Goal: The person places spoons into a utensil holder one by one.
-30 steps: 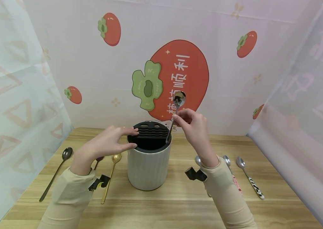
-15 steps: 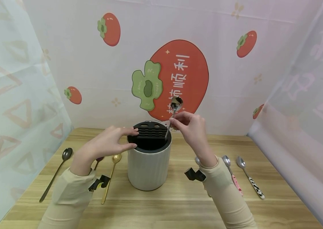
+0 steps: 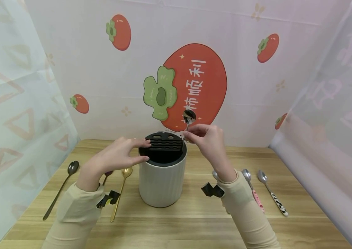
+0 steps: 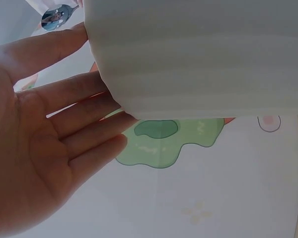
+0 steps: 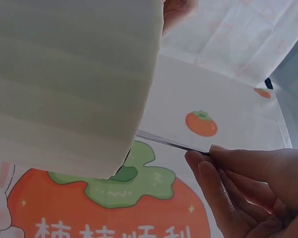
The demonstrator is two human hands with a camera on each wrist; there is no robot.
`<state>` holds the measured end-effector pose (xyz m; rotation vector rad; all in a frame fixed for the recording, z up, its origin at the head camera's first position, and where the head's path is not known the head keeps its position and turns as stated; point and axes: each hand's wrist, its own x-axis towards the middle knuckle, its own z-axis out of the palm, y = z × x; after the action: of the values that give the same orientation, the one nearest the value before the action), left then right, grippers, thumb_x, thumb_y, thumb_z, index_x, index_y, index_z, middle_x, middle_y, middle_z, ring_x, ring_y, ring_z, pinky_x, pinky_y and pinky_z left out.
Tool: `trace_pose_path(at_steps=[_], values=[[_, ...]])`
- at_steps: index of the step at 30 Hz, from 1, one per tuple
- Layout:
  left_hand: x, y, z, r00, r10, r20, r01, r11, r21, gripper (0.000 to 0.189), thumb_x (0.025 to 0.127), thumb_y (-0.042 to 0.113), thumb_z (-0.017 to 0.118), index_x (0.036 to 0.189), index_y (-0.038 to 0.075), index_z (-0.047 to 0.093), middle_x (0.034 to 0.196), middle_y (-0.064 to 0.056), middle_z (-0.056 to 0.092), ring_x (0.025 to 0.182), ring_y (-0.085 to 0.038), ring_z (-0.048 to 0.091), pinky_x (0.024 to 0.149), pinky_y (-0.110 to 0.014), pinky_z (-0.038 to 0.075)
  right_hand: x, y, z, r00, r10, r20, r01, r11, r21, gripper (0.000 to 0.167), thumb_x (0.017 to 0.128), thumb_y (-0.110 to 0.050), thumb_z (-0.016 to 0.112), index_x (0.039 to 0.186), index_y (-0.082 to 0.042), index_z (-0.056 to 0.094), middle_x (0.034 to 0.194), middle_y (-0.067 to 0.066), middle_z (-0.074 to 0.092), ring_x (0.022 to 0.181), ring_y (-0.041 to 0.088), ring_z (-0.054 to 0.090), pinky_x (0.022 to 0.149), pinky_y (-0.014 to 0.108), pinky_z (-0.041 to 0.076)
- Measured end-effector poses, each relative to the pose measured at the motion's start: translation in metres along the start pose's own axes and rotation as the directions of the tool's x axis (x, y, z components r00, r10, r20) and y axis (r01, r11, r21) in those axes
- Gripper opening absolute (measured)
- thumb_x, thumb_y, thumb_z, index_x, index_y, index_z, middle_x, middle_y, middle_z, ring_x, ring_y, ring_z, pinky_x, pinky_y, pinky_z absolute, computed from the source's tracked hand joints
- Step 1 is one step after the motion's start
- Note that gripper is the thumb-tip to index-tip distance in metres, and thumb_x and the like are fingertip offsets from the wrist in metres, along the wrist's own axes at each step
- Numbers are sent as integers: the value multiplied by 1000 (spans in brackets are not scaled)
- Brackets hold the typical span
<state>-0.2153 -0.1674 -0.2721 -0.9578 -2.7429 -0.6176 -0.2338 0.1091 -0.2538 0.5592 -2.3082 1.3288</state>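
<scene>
A silver spoon [image 3: 189, 116] stands bowl up at the right side of a utensil holder [image 3: 161, 185], its handle end down at the black slotted insert [image 3: 165, 144]. My right hand [image 3: 209, 141] pinches its handle between thumb and fingers, just below the bowl. In the right wrist view the handle [image 5: 171, 143] runs from the fingertips to the holder's rim. My left hand [image 3: 118, 154] rests on the left rim with straight fingers, thumb toward the front. In the left wrist view those fingers [image 4: 84, 99] lie against the ribbed white wall of the holder.
Left of the holder lie a dark spoon [image 3: 72, 167], a gold spoon [image 3: 127, 172] and a purple-brown spoon [image 3: 108, 173] partly behind the left wrist. To the right are a pink-handled spoon [image 3: 246, 175], a cow-print spoon [image 3: 262, 177] and another, mostly hidden by the right forearm.
My right hand has moved down and slightly left with the spoon, whose handle end has sunk lower at the insert. The left hand and holder have stayed still.
</scene>
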Motion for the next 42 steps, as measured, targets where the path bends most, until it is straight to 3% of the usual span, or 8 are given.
trace_pose_path(at_steps=[11,18,30,42], values=[[0,0,0,1000,-2,0,2,1000,-1,39,87,31,67,120,12,66,131,-4,60,114,-22,60,95,-42,48,-3,4,1,998,37,42,-37,999,-3,16,81,-20,75,92,-8,77,80,5,74,66,9,70,65,24,57],[-1,0,1,1000,-4,8,4,1000,7,38,87,32,67,120,13,66,131,-4,60,111,-22,61,94,-42,48,-4,4,1,997,48,54,-49,999,3,18,81,-19,75,94,-8,77,83,6,74,67,10,70,66,25,58],[0,1,1,1000,-3,5,3,1000,6,39,87,31,67,121,12,66,131,-4,60,111,-22,61,94,-42,48,-5,4,3,995,67,67,-59,991,-116,10,81,-23,76,89,-17,78,80,-1,73,67,8,69,66,27,57],[-1,0,1,1000,14,-10,-14,1000,12,37,87,30,67,120,12,66,129,-6,61,110,-24,62,93,-43,49,-6,8,3,986,115,120,-101,988,-119,12,81,-23,75,88,-14,78,76,1,73,71,16,70,67,28,57]])
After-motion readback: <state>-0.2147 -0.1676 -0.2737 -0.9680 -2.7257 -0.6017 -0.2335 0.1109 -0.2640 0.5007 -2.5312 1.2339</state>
